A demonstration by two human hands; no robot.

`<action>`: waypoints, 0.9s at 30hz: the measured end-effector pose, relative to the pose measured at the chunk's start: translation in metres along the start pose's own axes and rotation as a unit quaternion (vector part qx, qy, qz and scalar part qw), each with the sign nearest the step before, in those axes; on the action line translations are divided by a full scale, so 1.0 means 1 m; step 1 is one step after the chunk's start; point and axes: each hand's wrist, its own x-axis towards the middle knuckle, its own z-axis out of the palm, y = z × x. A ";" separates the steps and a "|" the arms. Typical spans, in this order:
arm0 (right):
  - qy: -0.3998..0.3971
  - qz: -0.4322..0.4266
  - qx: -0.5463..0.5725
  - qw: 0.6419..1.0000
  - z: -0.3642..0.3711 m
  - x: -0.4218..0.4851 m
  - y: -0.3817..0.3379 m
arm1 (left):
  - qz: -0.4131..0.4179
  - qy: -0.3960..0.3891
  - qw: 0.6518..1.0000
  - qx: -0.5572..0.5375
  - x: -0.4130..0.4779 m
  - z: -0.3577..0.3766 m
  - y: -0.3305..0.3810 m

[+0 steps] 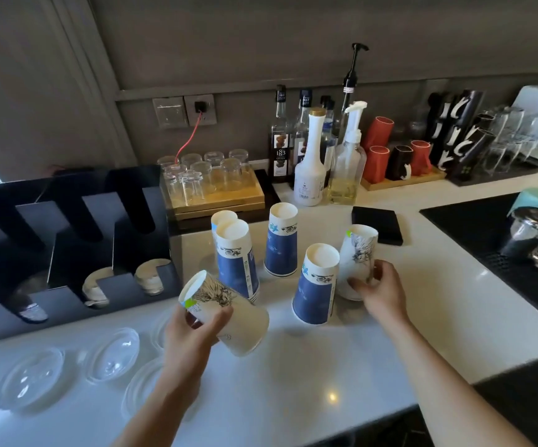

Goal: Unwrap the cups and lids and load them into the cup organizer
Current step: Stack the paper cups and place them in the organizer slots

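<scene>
The left hand is gripping the tilted white cup stack, with fingers and thumb curled round its wall. It is holding this stack clear of the bench, near the front edge, with the closed base pointing up and left toward the cup organizer.

The right hand is gripping the standing white cup stack, with fingers curled round the lower wall. This stack is standing mouth-down on the bench, near the middle.

Four blue cup stacks are standing mouth-down on the bench. One is touching or just beside the standing white cup stack. The other three are sitting further back, between the two hands.

The cup organizer is occupying the left end of the bench. Pale cups are lying in its two right-hand slots.

Clear lids are lying along the front left edge of the bench.

A wooden tray of upturned glasses is sitting at the back edge, just beside the organizer. Syrup bottles are standing to its right.
</scene>
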 end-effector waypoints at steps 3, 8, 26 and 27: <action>0.046 0.005 0.039 0.998 -0.013 -0.009 0.001 | -0.003 -0.006 1.000 -0.019 0.002 -0.007 0.008; 0.097 0.051 0.189 0.976 -0.034 -0.031 -0.015 | -0.005 -0.006 0.999 -0.033 0.001 -0.014 0.016; -0.145 -0.252 0.078 0.954 -0.059 -0.155 -0.160 | -0.115 -0.065 0.944 -0.303 0.021 -0.025 0.079; -0.149 -0.261 0.071 0.951 -0.054 -0.158 -0.162 | -0.111 -0.071 0.946 -0.295 0.019 -0.026 0.080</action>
